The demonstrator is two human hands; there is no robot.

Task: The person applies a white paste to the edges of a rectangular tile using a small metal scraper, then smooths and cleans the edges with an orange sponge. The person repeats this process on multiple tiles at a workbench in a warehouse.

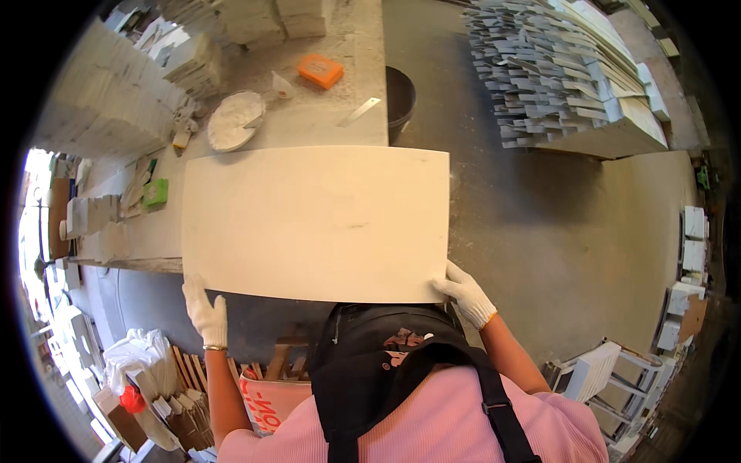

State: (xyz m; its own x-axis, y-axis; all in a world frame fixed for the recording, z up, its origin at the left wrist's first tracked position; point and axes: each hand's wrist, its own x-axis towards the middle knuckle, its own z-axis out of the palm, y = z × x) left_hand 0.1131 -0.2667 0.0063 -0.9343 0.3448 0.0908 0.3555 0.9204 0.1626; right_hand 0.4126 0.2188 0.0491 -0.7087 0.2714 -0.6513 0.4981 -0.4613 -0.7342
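Head view showed me a cream board [316, 224] jutting over the worktable [309, 127] edge toward the wearer. The gloved right hand [468, 297] gripped its near right corner, thumb on top; the gloved left hand [205, 318] met the near left corner, thumb spread, though I couldn't tell whether its fingers gripped.

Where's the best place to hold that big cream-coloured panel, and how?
Probably the two near corners of the panel, approached from the wearer's side, thumbs above and fingers below. It is flat and wide, and its near edge overhangs the workbench, likely leaving finger room. The gloved left hand and right hand are at those corners.
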